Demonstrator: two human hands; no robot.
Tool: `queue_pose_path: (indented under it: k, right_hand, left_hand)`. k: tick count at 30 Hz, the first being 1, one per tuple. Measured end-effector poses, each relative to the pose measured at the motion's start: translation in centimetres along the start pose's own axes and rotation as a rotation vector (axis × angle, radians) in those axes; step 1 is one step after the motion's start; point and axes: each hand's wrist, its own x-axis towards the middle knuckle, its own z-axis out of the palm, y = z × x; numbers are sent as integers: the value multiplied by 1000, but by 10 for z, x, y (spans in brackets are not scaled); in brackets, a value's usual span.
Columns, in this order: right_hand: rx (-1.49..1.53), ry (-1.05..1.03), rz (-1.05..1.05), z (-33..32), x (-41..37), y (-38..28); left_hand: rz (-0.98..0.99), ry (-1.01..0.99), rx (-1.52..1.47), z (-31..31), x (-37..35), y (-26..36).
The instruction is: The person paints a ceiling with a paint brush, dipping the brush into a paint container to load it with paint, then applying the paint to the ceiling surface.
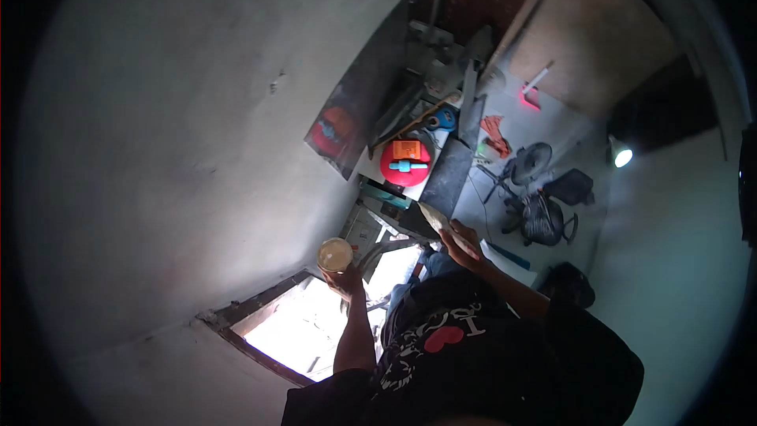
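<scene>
Fingers wrapped around it, my left hand holds up a round tub near the wall, its pale, beige top facing me. My right hand is closed on a long, pale, flat piece that narrows to a tip; its exact kind I cannot make out. The tip points up and left, toward the cluttered table. The tub and the flat piece are well apart.
A grey wall fills the left, with a bright window opening low down. Ahead, a red round object carries an orange box and a light-blue item. A fan, a chair and a lit lamp stand right.
</scene>
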Motion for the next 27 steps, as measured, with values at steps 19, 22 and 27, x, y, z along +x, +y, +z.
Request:
queue_pose_path:
  k: [19,22,27]
  right_hand:
    - [806,240,557,-50,-63,-35]
    - [823,283,578,-56,-69,-35]
    - [933,316,569,-54,-71,-38]
  left_hand:
    - [148,13,-35,-6,-9,-29]
    - [135,33,5,-7,-8,-25]
    - [87,-33,-97,-11,-5,-22]
